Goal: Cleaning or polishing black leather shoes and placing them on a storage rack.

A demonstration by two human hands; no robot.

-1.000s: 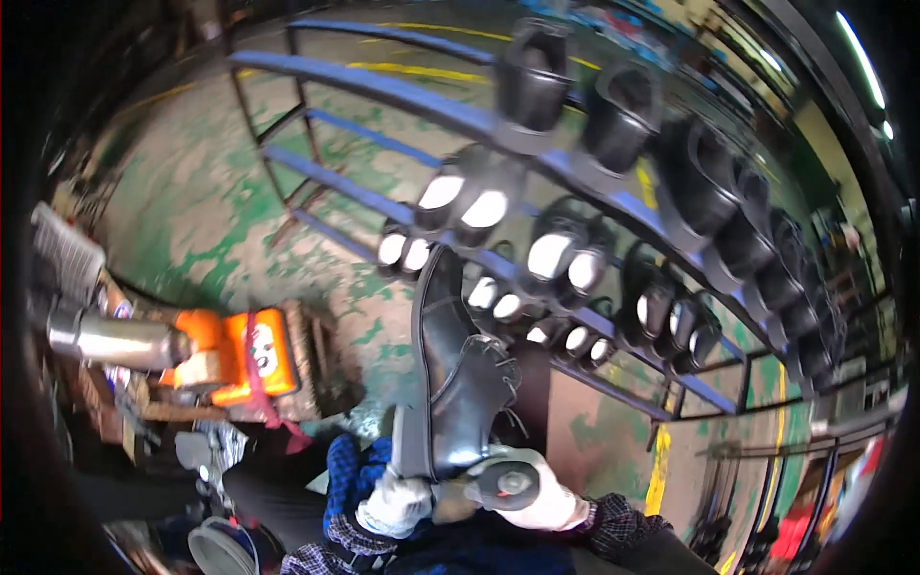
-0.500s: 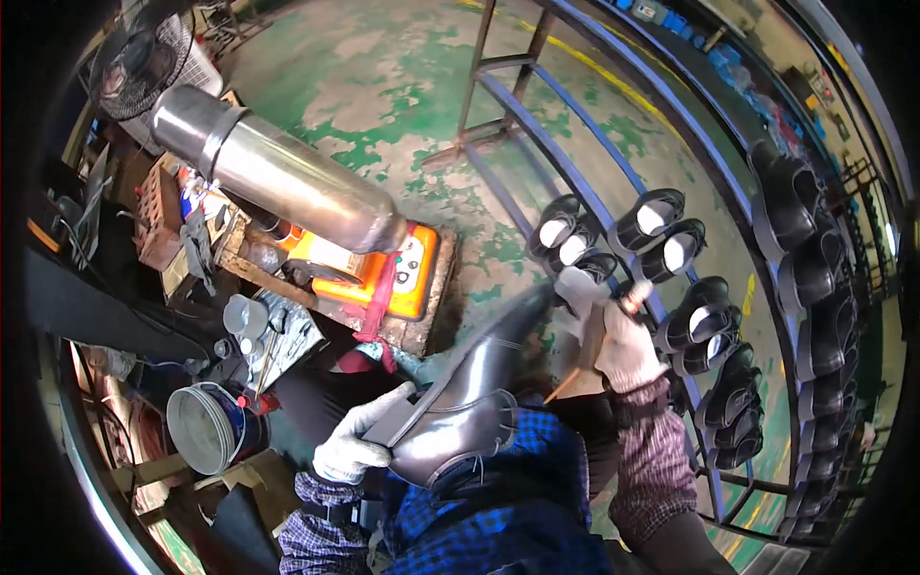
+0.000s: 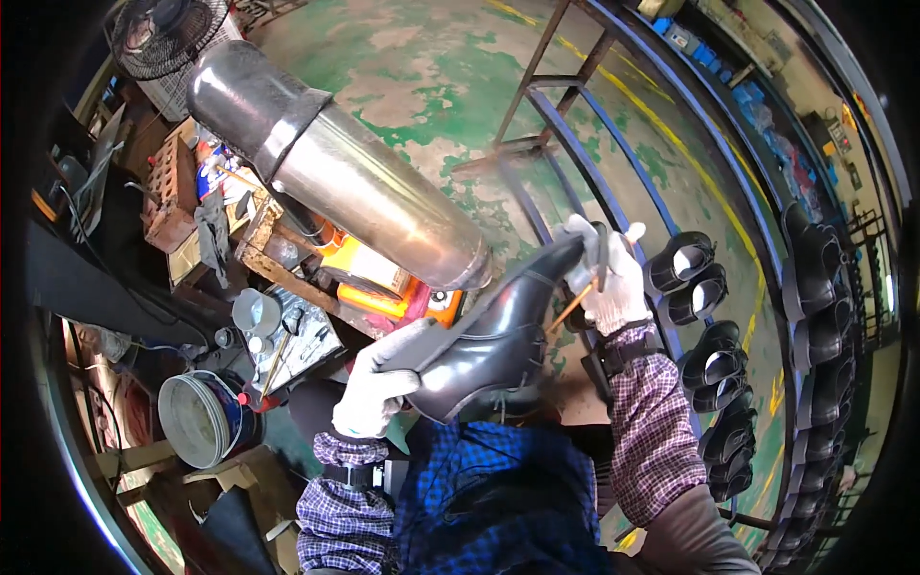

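A shiny black leather lace-up shoe (image 3: 489, 340) is tilted in front of me, its toe pointing up and to the right. My left hand (image 3: 376, 385), in a white knit glove, is closed around the heel end, with the thumb along the sole. My right hand (image 3: 613, 287), gloved too, is at the toe tip, its fingers overlapping it. From that hand juts a thin wooden stick (image 3: 572, 305); its other end is hidden in the grip. Just beyond the shoe lies a slanted metal cylinder (image 3: 369, 177), its lower end above an orange machine (image 3: 369, 278).
On the right stands a blue rack (image 3: 628, 158) with several black shoes (image 3: 682, 261); more shoes (image 3: 815, 278) line a farther rack. To the left are a fan (image 3: 172, 34), a perforated brick (image 3: 172, 192), a small cup (image 3: 256, 312) and a bucket (image 3: 196, 422).
The shoe and both hands have risen in view. My right hand has moved up and its fingers have come onto the shoe's toe. The whole view has shifted, with the cylinder appearing larger.
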